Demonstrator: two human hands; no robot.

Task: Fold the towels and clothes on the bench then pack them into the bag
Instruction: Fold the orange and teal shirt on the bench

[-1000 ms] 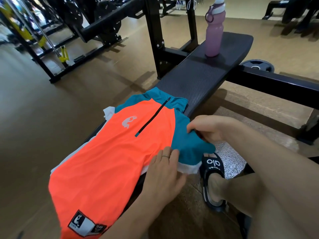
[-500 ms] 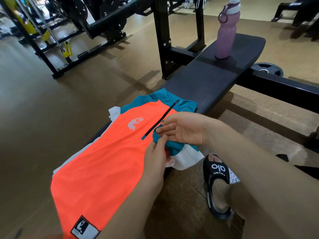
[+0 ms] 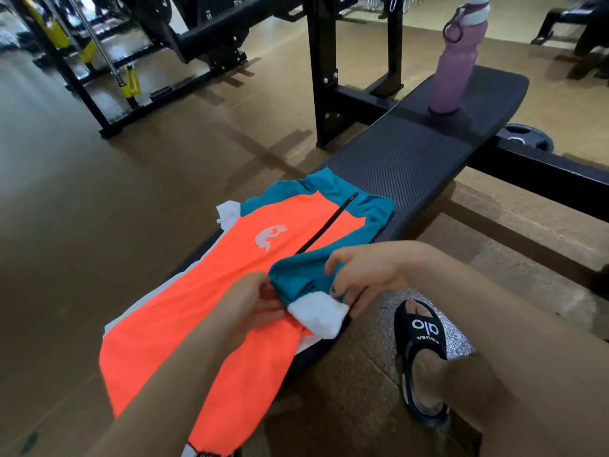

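An orange jersey (image 3: pixel 197 311) with teal shoulders and a black zip lies spread face up along the near end of the black gym bench (image 3: pixel 405 159), its hem hanging over the near edge. Over its middle, the left hand (image 3: pixel 244 305) pinches the fabric at the edge of the teal sleeve (image 3: pixel 296 275), which is folded across the jersey's front. Just beside it, the right hand (image 3: pixel 365 275) grips the same sleeve near its white cuff (image 3: pixel 319 315), fingers curled round the cloth. To the right, a foot in a black slide sandal (image 3: pixel 423 331) rests on the floor. At the bench's far end stands a pink water bottle (image 3: pixel 458 61), upright.
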